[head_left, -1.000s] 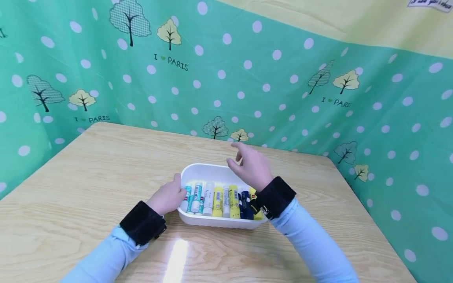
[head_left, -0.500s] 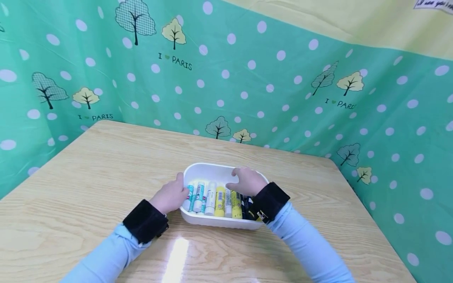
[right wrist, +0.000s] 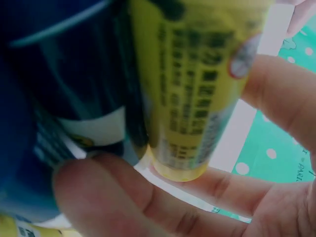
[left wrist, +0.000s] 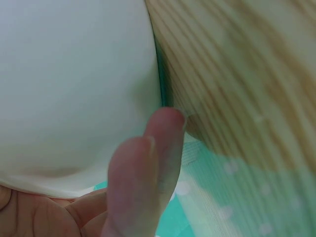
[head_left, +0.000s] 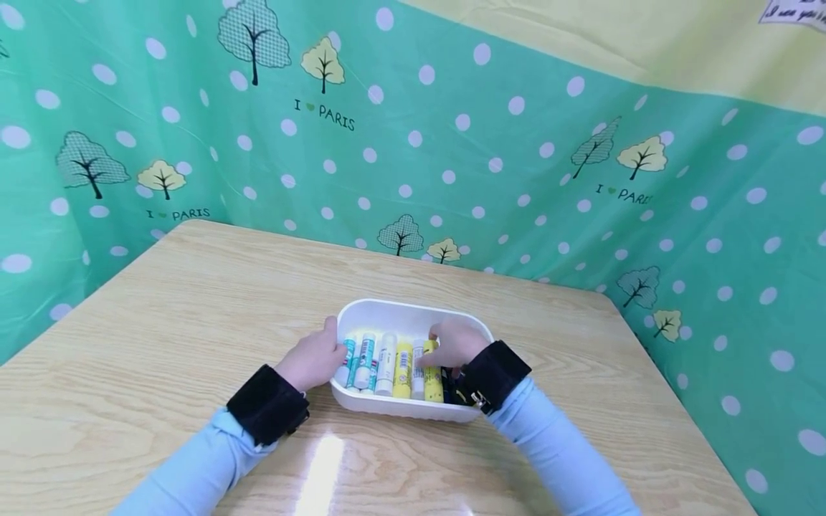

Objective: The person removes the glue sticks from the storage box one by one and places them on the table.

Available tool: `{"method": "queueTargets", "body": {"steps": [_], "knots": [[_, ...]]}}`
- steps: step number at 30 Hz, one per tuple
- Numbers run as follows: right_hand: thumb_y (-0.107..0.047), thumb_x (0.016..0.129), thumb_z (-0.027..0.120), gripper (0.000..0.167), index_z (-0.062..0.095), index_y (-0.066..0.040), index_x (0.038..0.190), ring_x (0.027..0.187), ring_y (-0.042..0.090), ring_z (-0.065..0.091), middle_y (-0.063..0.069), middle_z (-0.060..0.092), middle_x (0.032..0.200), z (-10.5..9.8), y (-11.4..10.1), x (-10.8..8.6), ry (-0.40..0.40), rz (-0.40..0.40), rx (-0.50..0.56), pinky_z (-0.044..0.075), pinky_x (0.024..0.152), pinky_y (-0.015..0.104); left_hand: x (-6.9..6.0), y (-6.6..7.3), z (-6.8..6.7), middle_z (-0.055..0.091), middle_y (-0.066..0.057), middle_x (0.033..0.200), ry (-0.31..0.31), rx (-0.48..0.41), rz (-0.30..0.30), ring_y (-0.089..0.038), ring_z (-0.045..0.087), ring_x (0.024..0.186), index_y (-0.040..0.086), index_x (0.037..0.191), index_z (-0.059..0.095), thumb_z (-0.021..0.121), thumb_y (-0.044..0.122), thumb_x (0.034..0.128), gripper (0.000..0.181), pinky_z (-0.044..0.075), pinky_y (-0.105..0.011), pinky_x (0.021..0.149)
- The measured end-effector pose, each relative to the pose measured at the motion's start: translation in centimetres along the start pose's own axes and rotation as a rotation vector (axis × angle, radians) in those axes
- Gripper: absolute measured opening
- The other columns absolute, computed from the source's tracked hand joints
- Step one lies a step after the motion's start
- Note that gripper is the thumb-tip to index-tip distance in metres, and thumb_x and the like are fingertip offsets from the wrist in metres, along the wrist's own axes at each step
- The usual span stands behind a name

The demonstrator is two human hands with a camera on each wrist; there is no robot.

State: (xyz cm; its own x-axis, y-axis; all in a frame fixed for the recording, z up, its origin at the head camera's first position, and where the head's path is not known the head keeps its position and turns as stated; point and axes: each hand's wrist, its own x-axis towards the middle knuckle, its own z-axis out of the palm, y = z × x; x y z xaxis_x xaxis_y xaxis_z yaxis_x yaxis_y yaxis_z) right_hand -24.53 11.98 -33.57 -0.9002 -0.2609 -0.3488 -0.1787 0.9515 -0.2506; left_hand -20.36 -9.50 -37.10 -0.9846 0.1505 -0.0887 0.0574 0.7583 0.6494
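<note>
Basket (head_left: 413, 408), white, is standing on table (head_left: 213, 315), holding tubes (head_left: 386, 365). Left hand (head_left: 312, 357) is gripping its left end. Right hand (head_left: 459, 345) is touching yellow tube (right wrist: 192, 98) inside, fingers bent, beside navy tube (right wrist: 86, 74); cannot tell whether gripping.

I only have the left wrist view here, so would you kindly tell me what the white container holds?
Observer: In the head view, the container holds a row of tubes: teal-and-white, white, yellow and dark blue.
Operator: Thank you. Where is the right hand?
Observer: The right hand reaches into the container's right half.
Operator: And what does its wrist camera show up close?
Observer: A yellow tube with dark printing, right beside a dark blue tube.
</note>
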Motion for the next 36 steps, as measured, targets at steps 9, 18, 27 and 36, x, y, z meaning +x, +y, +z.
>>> {"method": "queueTargets", "body": {"steps": [9,18,27,36], "knots": [[-0.033,0.073,0.064,0.038,0.056,-0.008,0.1,0.054,0.018,0.056,0.002,0.054,0.071,0.3,-0.1,0.0,-0.027,0.007,0.003,0.043,0.047,0.024,0.1,-0.1,0.2,0.051,-0.014,0.076,-0.001,0.004,-0.008,-0.018,0.048,0.054,-0.01,0.119,0.024,0.037,0.013,0.0847,0.044,0.035,-0.026,0.046],[-0.025,0.075,0.062,0.027,0.055,-0.01,0.096,0.051,0.016,0.053,0.003,0.054,0.071,0.2,0.1,0.0,-0.025,-0.005,0.024,0.042,0.045,0.024,0.0,0.0,0.2,0.051,-0.014,0.074,0.003,0.009,-0.006,-0.018,0.048,0.053,-0.009,0.119,0.025,0.037,0.013,0.0841,0.043,0.035,-0.027,0.045],[-0.016,0.077,0.058,0.028,0.051,-0.007,0.103,0.056,0.015,0.056,0.006,0.053,0.081,-0.2,0.5,-0.1,-0.015,-0.092,0.172,0.047,0.048,0.026,-0.1,0.2,0.2,0.051,-0.014,0.074,0.01,0.014,0.003,-0.018,0.048,0.055,-0.01,0.117,0.025,0.037,0.013,0.0838,0.042,0.035,-0.026,0.046],[-0.019,0.083,0.052,0.043,0.04,-0.009,0.123,0.07,0.014,0.051,0.006,0.052,0.1,-0.7,0.8,-0.3,0.027,-0.188,0.117,0.044,0.057,0.026,0.0,0.0,0.3,0.051,-0.015,0.077,0.006,0.014,-0.011,-0.018,0.048,0.055,-0.009,0.117,0.025,0.037,0.014,0.0847,0.042,0.035,-0.026,0.046]]}}
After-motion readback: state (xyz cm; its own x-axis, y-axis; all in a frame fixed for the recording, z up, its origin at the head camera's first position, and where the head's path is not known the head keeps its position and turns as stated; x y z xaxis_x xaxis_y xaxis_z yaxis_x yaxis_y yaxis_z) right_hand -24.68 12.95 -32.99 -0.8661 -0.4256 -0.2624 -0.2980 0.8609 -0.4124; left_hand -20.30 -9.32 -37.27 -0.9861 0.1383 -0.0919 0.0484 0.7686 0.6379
